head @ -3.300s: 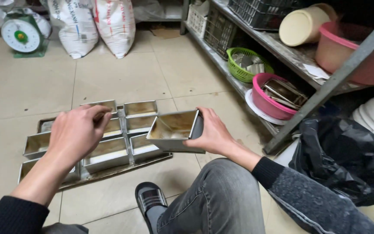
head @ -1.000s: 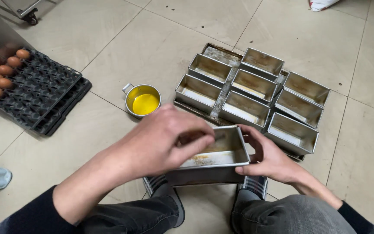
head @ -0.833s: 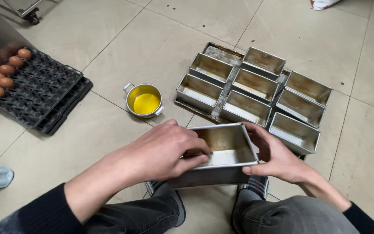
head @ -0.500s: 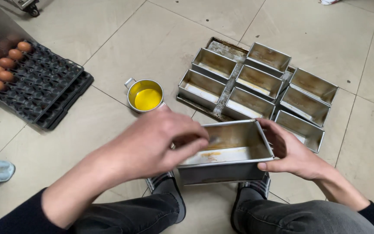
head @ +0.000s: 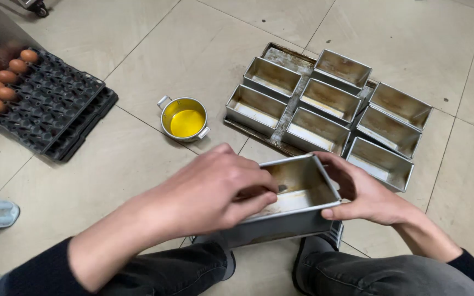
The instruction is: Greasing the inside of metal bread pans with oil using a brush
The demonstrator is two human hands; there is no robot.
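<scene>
A person crouched on a tiled floor (head: 111,181) works on a metal loaf tin (head: 294,203) held above the knees. The right hand (head: 366,194) grips the tin's far end, thumb along the rim. The left hand (head: 215,189) reaches inside, fingers (head: 256,197) curled against the inner wall as if rubbing it; what they pinch, if anything, cannot be told. Just beyond stands a small pot (head: 184,118) of yellow liquid, likely oil for greasing. Seven more tins (head: 325,109) sit on a tray (head: 281,55), some showing a pale sheen on the bottom. A black egg tray (head: 56,109) with a few eggs (head: 1,82) lies at left. By the look of it, this tin is midway, with its place on the tray yet to fill.
</scene>
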